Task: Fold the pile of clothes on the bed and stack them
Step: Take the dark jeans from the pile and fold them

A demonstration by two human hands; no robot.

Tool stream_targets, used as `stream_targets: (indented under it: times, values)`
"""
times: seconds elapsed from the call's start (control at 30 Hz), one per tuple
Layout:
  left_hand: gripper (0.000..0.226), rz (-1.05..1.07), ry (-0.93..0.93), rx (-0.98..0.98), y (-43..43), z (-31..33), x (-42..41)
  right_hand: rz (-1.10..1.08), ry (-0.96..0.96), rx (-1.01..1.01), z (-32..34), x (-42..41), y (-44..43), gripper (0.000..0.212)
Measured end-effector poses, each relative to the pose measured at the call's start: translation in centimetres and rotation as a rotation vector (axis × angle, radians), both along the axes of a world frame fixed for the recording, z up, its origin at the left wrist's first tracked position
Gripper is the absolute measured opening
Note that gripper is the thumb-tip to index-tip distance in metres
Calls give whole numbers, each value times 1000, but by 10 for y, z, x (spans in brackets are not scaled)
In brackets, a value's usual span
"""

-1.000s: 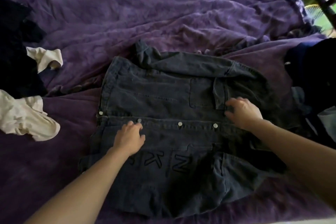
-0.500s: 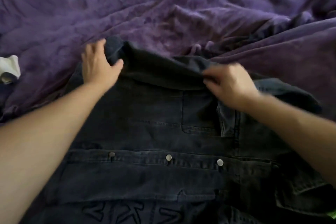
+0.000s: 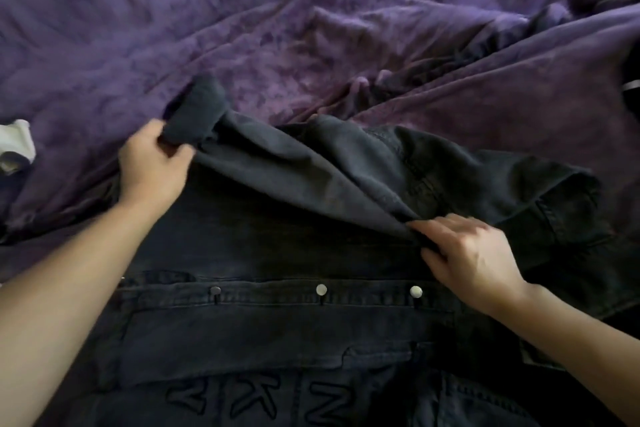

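We see a dark denim jacket (image 3: 277,322) spread flat on the purple bedcover (image 3: 311,28), filling the near and middle part of the view. Its button band runs across the view, with metal snap buttons (image 3: 321,289) in a row. Raised letters (image 3: 256,392) show on the panel closest to us.

One sleeve (image 3: 311,177) lies across the far edge of the jacket body, lifted a little off it. The left hand (image 3: 152,170) grips the sleeve at its cuff (image 3: 197,114), fingers curled round the bunched cloth, and the cuff end sticks up past the hand. The right hand (image 3: 467,260) pinches a fold of the same sleeve near the shoulder end. Its fingers are bent onto the cloth and a bit blurred. Both forearms reach in from the near edge over the jacket.

A white garment (image 3: 15,146) sits at the left edge, on the bedcover, apart from the jacket. Some dark clothing (image 3: 630,80) shows at the right edge; we cannot tell what it is.
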State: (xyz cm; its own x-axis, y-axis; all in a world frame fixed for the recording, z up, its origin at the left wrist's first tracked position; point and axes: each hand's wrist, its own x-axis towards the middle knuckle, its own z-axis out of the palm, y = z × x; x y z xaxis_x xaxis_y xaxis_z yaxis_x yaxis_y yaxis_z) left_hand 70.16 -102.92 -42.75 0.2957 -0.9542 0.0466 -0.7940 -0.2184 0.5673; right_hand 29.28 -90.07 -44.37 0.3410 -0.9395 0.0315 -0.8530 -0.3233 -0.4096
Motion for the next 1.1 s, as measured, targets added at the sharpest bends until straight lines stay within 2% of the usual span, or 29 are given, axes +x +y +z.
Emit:
stream_targets:
  times: [0.03,0.1,0.13,0.17,0.23,0.3,0.33,0.4,0.43,0.47,0.57,0.6,0.63,0.7,0.77,0.83,0.9,0.93,0.97,1.0,1.07,1.1]
  values:
    - [19,78,49,-5,16,4,19,29,-3,-53,7,7,2,37]
    - [23,190,13,83,53,3,52,114,6,-51,15,27,14,45]
    - [26,222,19,197,69,-1,64,156,37,29,16,40,23,51]
    - [28,267,105,340,82,-4,70,189,107,152,15,54,31,56]
    - [29,309,375,577,94,-6,78,231,309,474,7,79,45,57]
    - [44,328,521,647,88,2,83,229,443,655,0,95,51,50]
    - [63,369,577,653,82,8,83,190,409,673,-1,99,50,48]
    - [103,504,619,645,69,16,83,80,246,581,-2,102,42,43]
    - [109,546,603,651,66,18,80,23,179,485,-1,101,35,40]
    - [99,555,581,661,65,18,76,-35,143,383,0,100,26,38]
    - [32,533,586,593,63,12,67,-152,180,234,-1,95,-11,49]
    - [21,530,627,534,61,13,65,-193,214,229,-2,94,-25,57]
    - [18,520,706,465,58,16,62,-247,252,236,-4,91,-39,64]
    - [27,475,912,315,48,30,62,-351,338,282,-9,83,-64,71]
    - [39,344,1144,207,37,45,69,-410,420,343,-13,73,-82,53]
    - [55,238,1360,139,26,59,81,-463,416,373,-15,63,-92,29]
    - [68,236,1497,121,17,61,93,-516,360,341,-14,50,-96,22]
    - [63,266,1492,142,18,54,97,-531,341,307,-11,44,-97,21]
    - [52,329,1399,197,21,42,98,-537,335,269,-9,37,-97,20]
    - [43,422,1219,290,26,29,97,-532,335,236,-7,31,-98,20]
    - [27,581,712,501,38,0,99,-496,330,178,-6,25,-104,22]
    - [19,602,456,537,40,-11,103,-475,318,154,-7,24,-111,27]
